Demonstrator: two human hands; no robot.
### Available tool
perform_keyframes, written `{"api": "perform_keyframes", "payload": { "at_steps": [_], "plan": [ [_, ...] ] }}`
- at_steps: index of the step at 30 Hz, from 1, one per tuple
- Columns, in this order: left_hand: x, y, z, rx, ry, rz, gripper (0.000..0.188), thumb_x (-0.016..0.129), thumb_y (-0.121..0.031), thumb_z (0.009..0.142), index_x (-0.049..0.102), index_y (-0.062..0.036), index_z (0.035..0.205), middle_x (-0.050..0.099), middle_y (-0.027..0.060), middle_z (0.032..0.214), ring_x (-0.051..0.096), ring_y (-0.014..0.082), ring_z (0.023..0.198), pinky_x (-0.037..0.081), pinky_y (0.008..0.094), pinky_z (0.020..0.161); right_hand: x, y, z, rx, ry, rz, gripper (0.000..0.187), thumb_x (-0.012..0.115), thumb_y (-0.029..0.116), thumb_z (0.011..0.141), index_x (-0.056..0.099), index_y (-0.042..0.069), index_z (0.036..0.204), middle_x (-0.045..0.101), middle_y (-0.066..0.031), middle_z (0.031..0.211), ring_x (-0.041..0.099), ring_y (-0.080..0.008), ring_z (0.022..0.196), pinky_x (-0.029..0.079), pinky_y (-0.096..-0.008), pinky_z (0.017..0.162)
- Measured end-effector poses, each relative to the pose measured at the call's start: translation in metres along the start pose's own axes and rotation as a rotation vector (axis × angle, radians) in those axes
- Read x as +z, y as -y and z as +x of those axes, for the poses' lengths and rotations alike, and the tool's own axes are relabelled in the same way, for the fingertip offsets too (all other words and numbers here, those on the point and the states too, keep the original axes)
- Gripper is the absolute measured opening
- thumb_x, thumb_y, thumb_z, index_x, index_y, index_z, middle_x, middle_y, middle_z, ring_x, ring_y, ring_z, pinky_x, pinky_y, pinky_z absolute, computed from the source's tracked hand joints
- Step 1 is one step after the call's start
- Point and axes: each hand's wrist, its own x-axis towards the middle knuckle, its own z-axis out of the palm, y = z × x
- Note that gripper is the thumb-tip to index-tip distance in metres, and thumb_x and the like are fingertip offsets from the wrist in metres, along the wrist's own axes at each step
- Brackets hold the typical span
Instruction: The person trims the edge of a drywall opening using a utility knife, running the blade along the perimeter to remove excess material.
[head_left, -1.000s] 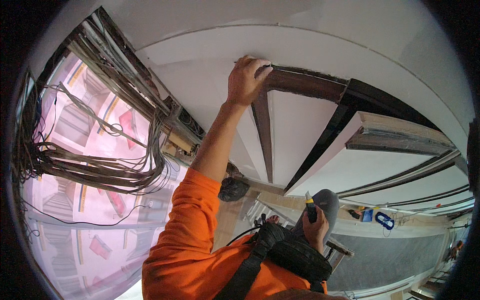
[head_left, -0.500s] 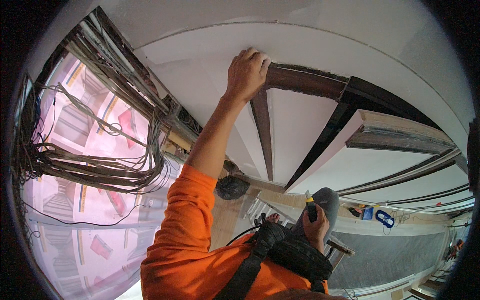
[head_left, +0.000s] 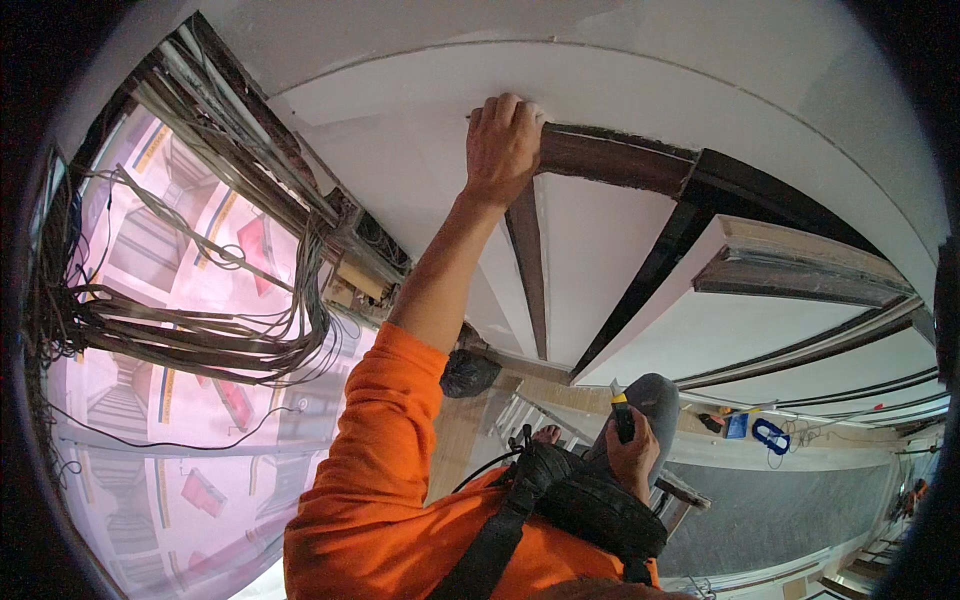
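Observation:
My left hand [head_left: 503, 150] is raised against the white panel [head_left: 400, 110], beside the near end of a dark brown recessed strip [head_left: 610, 165]. Its fingers are curled closed. A whitish bit shows at the knuckles, but what they grip is hidden. Low by my knee, my right hand [head_left: 634, 455] is wrapped round a utility knife [head_left: 623, 420] with a black and yellow handle. The knife's blade end points up, away from the panel.
Bundled cables [head_left: 200, 335] hang at the left before pinkish printed sheeting. A boxed white ledge [head_left: 800, 265] juts out at the right. Below are a black bag [head_left: 470, 374], a ladder [head_left: 520, 415] and a blue coil [head_left: 770, 436]. A black pouch [head_left: 600, 510] sits at my waist.
My left hand has shifted slightly right and turned so its back shows more, still at the panel. The left forearm swung right with it. My right hand and the knife have stayed put.

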Motion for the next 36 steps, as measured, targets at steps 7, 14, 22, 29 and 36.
{"api": "perform_keyframes", "payload": {
  "at_steps": [7, 14, 22, 29, 36],
  "plan": [
    [0.004, -0.009, 0.006, 0.041, -0.083, -0.053, 0.013, 0.069, -0.016, 0.091, 0.066, -0.0086, 0.102, 0.062, 0.0089, 0.099, 0.062, 0.0324, 0.096, 0.047, 0.0460, 0.084, -0.002, 0.002, 0.001, -0.006, 0.021, -0.008, 0.043, 0.075, 0.024, 0.085, 0.066, 0.003, 0.122, 0.073, -0.0175, 0.112, 0.072, -0.0382, 0.101, 0.056, -0.0466, 0.086],
    [0.003, -0.029, 0.025, -0.131, -0.272, -0.288, 0.010, 0.062, -0.014, 0.097, 0.063, -0.0042, 0.099, 0.063, 0.0138, 0.088, 0.063, 0.0371, 0.085, 0.049, 0.0471, 0.078, 0.003, -0.007, 0.004, -0.028, -0.042, -0.018, 0.041, 0.076, 0.024, 0.085, 0.067, 0.002, 0.119, 0.073, -0.0180, 0.109, 0.072, -0.0385, 0.098, 0.057, -0.0454, 0.084],
    [-0.012, -0.016, -0.051, -0.325, -0.209, -0.475, 0.015, 0.062, -0.014, 0.100, 0.068, -0.0011, 0.104, 0.073, 0.0149, 0.092, 0.072, 0.0284, 0.079, 0.056, 0.0381, 0.072, -0.003, 0.004, 0.011, 0.023, -0.007, 0.012, 0.040, 0.077, 0.025, 0.085, 0.067, 0.003, 0.117, 0.073, -0.0181, 0.108, 0.072, -0.0384, 0.098, 0.057, -0.0452, 0.085],
    [-0.023, -0.005, -0.058, -0.362, -0.120, -0.556, 0.018, 0.064, -0.012, 0.101, 0.070, -0.0018, 0.115, 0.075, 0.0157, 0.100, 0.075, 0.0238, 0.086, 0.057, 0.0345, 0.076, -0.002, 0.000, 0.015, -0.028, 0.017, 0.016, 0.040, 0.077, 0.026, 0.086, 0.067, 0.003, 0.118, 0.073, -0.0173, 0.109, 0.072, -0.0376, 0.099, 0.056, -0.0450, 0.085],
    [-0.019, -0.007, -0.032, -0.393, -0.049, -0.557, 0.023, 0.066, -0.021, 0.101, 0.071, -0.0008, 0.112, 0.075, 0.0151, 0.091, 0.075, 0.0250, 0.082, 0.057, 0.0354, 0.075, 0.001, -0.008, 0.014, -0.047, -0.007, -0.009, 0.040, 0.077, 0.026, 0.087, 0.067, 0.003, 0.118, 0.073, -0.0171, 0.110, 0.072, -0.0373, 0.100, 0.056, -0.0454, 0.085]
  ]
}}
